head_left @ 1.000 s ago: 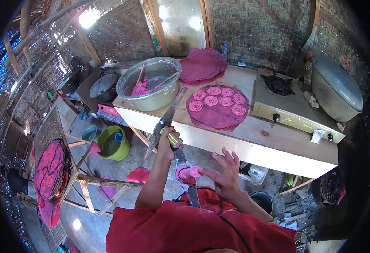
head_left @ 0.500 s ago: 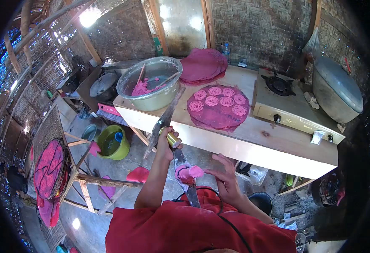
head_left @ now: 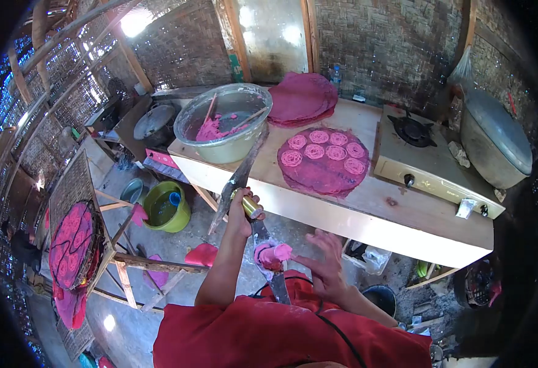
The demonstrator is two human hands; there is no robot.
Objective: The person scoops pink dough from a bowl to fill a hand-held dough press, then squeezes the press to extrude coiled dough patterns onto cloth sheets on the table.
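Viewing remotely through the head camera, I record a woven wall (head_left: 376,49) at the back and a wooden bench (head_left: 373,191) running before it. At the bench's right end I note the stove (head_left: 428,161), with a lidded pot (head_left: 482,153) seated on its far right part. The basin (head_left: 226,150) sits toward the left end, with pink mix (head_left: 213,130) and two sticks (head_left: 210,105) inside. Beside it, near the wall, lies a stack (head_left: 302,101) of round pink sheets; closer in, a dark pink round (head_left: 321,175) bears eight swirls, grouped on its far part. A green bucket (head_left: 183,218) stands on the floor at left.

A plank (head_left: 248,162) slants past the left hand (head_left: 239,211); I cannot tell whether that hand grips it. A bar (head_left: 279,287) extends from near the same hand toward the person's body. The left hand's fingers are curled around a brass cylinder (head_left: 252,208). The right hand (head_left: 330,270) is slightly blurred, its fingers spread, the index extended toward a pink lump (head_left: 281,251). That lump sits midway along the bar, just beside the fingertip; contact I cannot confirm.
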